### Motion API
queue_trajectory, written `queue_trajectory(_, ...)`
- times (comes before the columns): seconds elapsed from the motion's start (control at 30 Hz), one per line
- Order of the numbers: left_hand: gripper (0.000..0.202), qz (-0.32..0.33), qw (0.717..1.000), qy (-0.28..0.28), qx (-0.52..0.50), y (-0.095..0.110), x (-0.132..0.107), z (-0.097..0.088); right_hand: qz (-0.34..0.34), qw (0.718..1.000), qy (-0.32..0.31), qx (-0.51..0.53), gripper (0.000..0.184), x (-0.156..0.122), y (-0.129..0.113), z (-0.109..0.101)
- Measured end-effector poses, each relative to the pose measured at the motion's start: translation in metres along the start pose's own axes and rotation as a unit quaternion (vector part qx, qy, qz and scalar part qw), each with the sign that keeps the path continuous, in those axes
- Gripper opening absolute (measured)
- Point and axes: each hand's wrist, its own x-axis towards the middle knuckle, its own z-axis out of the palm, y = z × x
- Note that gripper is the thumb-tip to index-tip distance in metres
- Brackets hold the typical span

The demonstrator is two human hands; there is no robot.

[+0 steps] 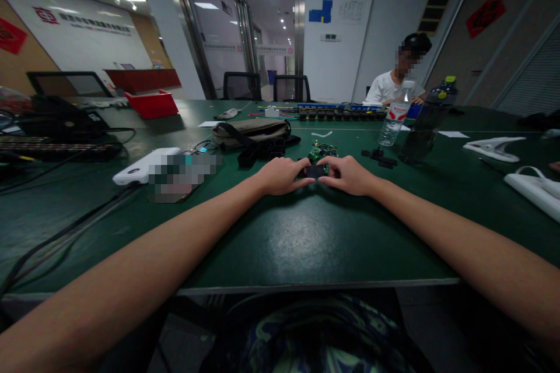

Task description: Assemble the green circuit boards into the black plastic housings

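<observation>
Both my arms reach out over a dark green table [306,245]. My left hand [280,176] and my right hand [347,175] meet at a small black block [315,171], each with fingers curled and pinching one end of it. The block rests on or just above the tabletop. Right behind it lies a small green circuit board [321,150]. Several loose black plastic parts [258,154] lie to the left of the board, and a few more black parts [380,157] to the right.
A khaki pouch [254,130], a white power bank [142,166] and cables [65,227] lie at left. A water bottle [392,122] and a dark bottle [426,122] stand at right, white devices [494,147] beyond. A person in a white shirt [391,87] sits across the table.
</observation>
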Motion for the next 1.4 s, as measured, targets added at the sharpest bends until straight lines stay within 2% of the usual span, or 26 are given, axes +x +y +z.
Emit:
queue_trajectory(0.53, 0.046, 0.002, 1.0, 0.004, -0.006, -0.0014, 0.0007, 0.0012, -0.003, 1.0, -0.006, -0.004, 0.029, 0.0002, 0.0014, 0.0)
queue_trajectory(0.97, 0.043, 0.0, 1.0, -0.002, -0.003, 0.0004, 0.0002, -0.0009, 0.024, 1.0, -0.015, -0.008, 0.026, 0.001, -0.0009, -0.0006)
queue_trajectory(1.4, 0.042, 0.005, 1.0, -0.006, -0.017, -0.0003, 0.0006, -0.0006, 0.034, 0.998, -0.046, -0.011, 0.019, 0.0014, -0.0037, -0.0021)
